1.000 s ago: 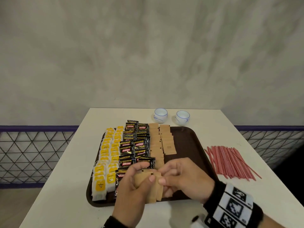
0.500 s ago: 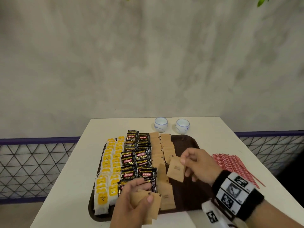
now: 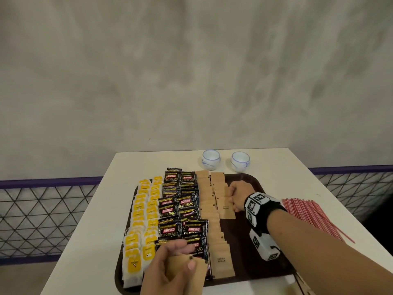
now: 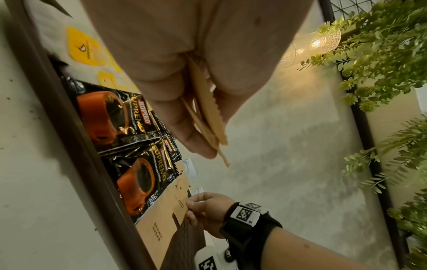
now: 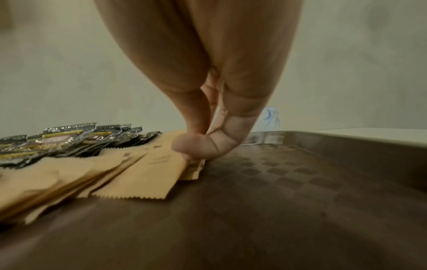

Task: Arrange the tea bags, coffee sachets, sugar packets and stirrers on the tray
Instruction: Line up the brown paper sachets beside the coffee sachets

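So we're mid-way through the sugar packets, and these brown paper things look light, flat and a bit floppy, so we'd guess they slide around easily and fan out if nudged; best to take one by a side edge with thumb and finger rather than grab the middle. Our right hand (image 3: 238, 195) is doing just that: thumb and forefinger pinch the right edge of one sugar packet (image 3: 225, 206) as it lies at the near end of the second sugar column on the tray (image 3: 274, 260), right beside the first column. Our left hand (image 3: 170, 271) sits low at the tray's near edge, fingers curled round a small stack of spare packets (image 3: 186, 273) with the thumb pressed on top. Tea bags (image 3: 140, 218) and coffee sachets (image 3: 180, 207) are already in rows on the left; the stirrers (image 3: 308, 218) are still off the tray on the table (image 3: 89, 231). Compared with half a second ago, the right hand has gone from holding the packet up in the air to setting it down in the row, and the left has barely moved.
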Motion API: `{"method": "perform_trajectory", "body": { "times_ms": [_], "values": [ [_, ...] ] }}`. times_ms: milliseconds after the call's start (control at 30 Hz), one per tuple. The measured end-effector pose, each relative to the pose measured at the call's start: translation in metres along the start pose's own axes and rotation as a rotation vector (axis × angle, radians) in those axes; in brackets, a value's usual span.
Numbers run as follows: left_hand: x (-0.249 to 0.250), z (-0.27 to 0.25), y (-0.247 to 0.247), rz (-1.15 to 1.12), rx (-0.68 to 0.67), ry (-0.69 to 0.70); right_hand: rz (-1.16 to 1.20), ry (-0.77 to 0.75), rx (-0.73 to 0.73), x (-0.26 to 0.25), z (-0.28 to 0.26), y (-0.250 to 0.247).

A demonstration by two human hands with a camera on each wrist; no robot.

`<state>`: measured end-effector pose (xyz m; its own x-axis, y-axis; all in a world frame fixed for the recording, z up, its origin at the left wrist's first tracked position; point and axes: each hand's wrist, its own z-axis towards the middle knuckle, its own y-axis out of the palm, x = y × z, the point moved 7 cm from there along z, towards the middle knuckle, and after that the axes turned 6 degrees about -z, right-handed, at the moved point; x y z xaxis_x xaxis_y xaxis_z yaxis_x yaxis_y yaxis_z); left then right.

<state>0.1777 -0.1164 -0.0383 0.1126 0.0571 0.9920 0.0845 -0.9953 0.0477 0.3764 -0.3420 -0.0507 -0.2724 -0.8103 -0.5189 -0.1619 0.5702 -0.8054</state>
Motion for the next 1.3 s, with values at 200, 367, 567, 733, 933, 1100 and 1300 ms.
{"method": "perform_trajectory", "body": {
  "times_ms": [200,367,567,733,933,1100,1300],
  "values": [
    [0.004,0.001,0.003,0.002,0.008,0.009,-0.041,-0.031,0.057,0.000,0.006,0.002],
    [0.006,0.002,0.004,-0.031,0.055,0.015,0.041,-0.171,0.078,-0.020,-0.032,-0.020],
    [0.011,-0.001,0.012,-0.186,0.108,-0.020,0.482,-0.355,-0.560,-0.036,-0.180,0.016],
    [0.015,-0.012,0.028,-0.264,0.060,-0.028,0.611,-0.234,-0.358,-0.009,-0.203,0.019],
    [0.021,-0.023,0.034,-0.169,0.002,-0.014,0.425,-0.336,-0.280,-0.002,-0.206,0.002],
    [0.022,-0.026,0.032,-0.101,-0.045,0.001,0.452,-0.325,-0.491,-0.001,-0.208,0.000],
    [0.022,-0.025,0.024,-0.196,-0.045,-0.110,0.492,-0.231,-0.348,0.012,-0.168,-0.032]
  ]
}}
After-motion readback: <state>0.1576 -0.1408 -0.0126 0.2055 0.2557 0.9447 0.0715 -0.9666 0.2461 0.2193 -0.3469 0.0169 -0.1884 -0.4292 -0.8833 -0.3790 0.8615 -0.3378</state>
